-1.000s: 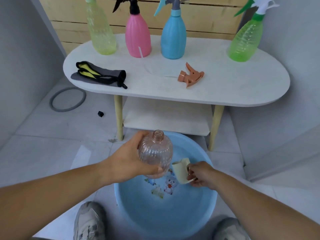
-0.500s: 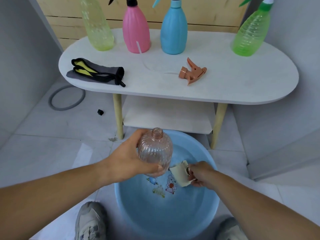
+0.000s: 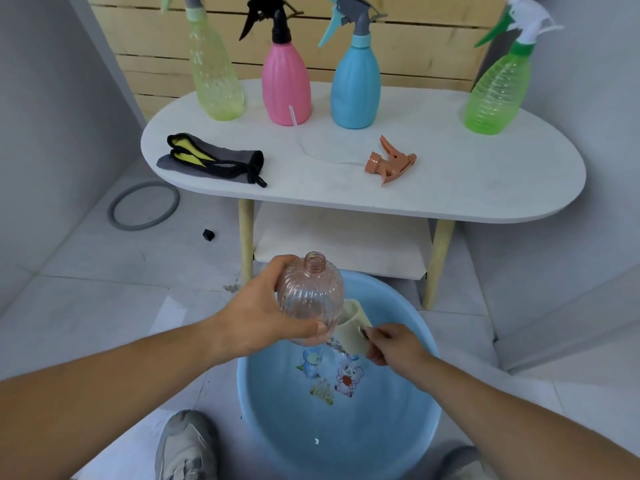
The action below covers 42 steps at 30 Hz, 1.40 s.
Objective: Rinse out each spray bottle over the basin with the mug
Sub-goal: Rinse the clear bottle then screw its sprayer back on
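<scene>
Your mug (image 3: 353, 322) has risen against the bottle (image 3: 310, 299), over the basin (image 3: 277, 427); left hand (image 3: 259, 320) grips the bottle, right hand (image 3: 393, 344) pinches the mug. Narrow neck: a fast pour likely misses.

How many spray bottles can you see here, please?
5. Four stand along the back of the table: yellow bottle, pink bottle, blue bottle, green bottle. The fifth, the clear bottle with no sprayer, is gripped by the left hand above the basin. None appears hidden.
</scene>
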Each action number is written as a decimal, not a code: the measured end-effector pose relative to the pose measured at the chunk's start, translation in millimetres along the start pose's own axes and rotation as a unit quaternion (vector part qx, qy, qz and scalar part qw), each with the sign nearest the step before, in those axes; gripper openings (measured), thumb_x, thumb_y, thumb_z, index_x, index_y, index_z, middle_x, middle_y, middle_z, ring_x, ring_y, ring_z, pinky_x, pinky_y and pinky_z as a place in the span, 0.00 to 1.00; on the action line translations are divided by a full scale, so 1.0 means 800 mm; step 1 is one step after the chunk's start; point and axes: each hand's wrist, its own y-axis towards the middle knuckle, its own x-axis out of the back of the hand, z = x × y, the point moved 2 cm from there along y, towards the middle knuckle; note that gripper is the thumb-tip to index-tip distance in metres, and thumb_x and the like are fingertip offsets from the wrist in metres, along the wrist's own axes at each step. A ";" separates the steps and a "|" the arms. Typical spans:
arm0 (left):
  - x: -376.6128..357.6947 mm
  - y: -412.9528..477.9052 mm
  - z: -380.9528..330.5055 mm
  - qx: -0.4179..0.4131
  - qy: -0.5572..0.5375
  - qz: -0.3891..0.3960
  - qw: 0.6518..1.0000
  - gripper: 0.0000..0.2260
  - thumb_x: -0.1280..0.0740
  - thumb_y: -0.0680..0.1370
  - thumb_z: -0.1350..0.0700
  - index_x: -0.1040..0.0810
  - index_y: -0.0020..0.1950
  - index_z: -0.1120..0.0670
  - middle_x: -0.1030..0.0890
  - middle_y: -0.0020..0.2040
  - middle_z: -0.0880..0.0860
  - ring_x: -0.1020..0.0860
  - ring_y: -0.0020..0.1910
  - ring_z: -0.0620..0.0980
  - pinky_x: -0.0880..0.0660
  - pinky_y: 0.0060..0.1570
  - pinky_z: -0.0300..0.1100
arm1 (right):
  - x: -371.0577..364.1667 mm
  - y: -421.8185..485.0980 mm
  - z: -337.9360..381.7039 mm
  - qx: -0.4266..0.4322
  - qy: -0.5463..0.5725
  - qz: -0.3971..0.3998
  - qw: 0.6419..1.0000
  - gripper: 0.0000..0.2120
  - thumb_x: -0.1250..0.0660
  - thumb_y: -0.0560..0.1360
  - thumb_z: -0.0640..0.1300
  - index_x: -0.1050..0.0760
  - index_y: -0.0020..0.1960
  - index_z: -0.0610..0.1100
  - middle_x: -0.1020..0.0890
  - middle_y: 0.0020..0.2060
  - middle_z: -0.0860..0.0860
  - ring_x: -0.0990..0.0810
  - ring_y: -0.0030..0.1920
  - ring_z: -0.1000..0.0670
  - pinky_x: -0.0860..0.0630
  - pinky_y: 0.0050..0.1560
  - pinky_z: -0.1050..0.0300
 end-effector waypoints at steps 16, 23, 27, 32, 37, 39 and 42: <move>0.045 -0.005 -0.011 0.004 -0.029 -0.071 0.997 0.40 0.14 0.62 0.56 0.30 0.68 0.44 0.18 0.56 0.45 0.17 0.51 0.41 0.20 0.47 0.36 | 0.087 -0.137 0.145 0.211 0.081 -0.016 0.974 0.16 0.41 0.82 0.38 0.24 0.38 0.36 0.17 0.33 0.43 0.19 0.40 0.42 0.19 0.48 0.51; 0.026 -0.008 -0.020 -0.004 -0.019 -0.046 0.999 0.38 0.15 0.62 0.55 0.29 0.68 0.44 0.18 0.55 0.44 0.18 0.50 0.38 0.19 0.51 0.38 | 0.112 -0.196 0.193 0.310 0.066 -0.035 0.948 0.19 0.33 0.76 0.61 0.19 0.36 0.47 0.15 0.39 0.44 0.19 0.49 0.31 0.26 0.56 0.27; 0.017 -0.013 -0.029 -0.011 -0.015 -0.036 0.999 0.38 0.15 0.64 0.56 0.31 0.68 0.44 0.19 0.54 0.43 0.19 0.48 0.35 0.22 0.43 0.31 | 0.118 -0.204 0.208 0.352 0.048 -0.056 0.933 0.19 0.39 0.81 0.41 0.19 0.36 0.51 0.15 0.39 0.43 0.16 0.48 0.38 0.24 0.60 0.34; 0.012 -0.015 -0.037 -0.021 -0.020 -0.025 0.999 0.38 0.16 0.65 0.57 0.31 0.68 0.44 0.20 0.55 0.42 0.21 0.49 0.32 0.23 0.43 0.29 | 0.128 -0.209 0.218 0.391 -0.015 -0.067 0.918 0.15 0.40 0.81 0.39 0.19 0.41 0.48 0.14 0.42 0.46 0.15 0.47 0.44 0.22 0.58 0.40; 0.010 -0.015 -0.039 -0.023 -0.026 -0.024 0.999 0.39 0.15 0.64 0.56 0.30 0.69 0.44 0.20 0.56 0.42 0.20 0.52 0.37 0.20 0.49 0.34 | 0.129 -0.212 0.224 0.398 -0.067 -0.075 0.912 0.14 0.38 0.81 0.42 0.19 0.41 0.53 0.14 0.42 0.51 0.16 0.48 0.50 0.22 0.55 0.49; 0.010 -0.015 -0.040 -0.025 -0.026 -0.023 0.999 0.39 0.15 0.64 0.56 0.30 0.69 0.43 0.20 0.56 0.42 0.20 0.54 0.38 0.19 0.52 0.37 | 0.129 -0.211 0.224 0.403 -0.089 -0.080 0.907 0.15 0.38 0.81 0.41 0.19 0.41 0.54 0.14 0.42 0.53 0.17 0.48 0.52 0.23 0.54 0.53; 0.009 -0.015 -0.041 -0.027 -0.024 -0.018 0.999 0.39 0.15 0.64 0.56 0.30 0.69 0.43 0.20 0.57 0.42 0.20 0.55 0.39 0.18 0.54 0.39 | 0.127 -0.211 0.225 0.419 -0.096 -0.083 0.899 0.10 0.36 0.79 0.51 0.19 0.42 0.55 0.15 0.41 0.52 0.17 0.46 0.46 0.23 0.52 0.49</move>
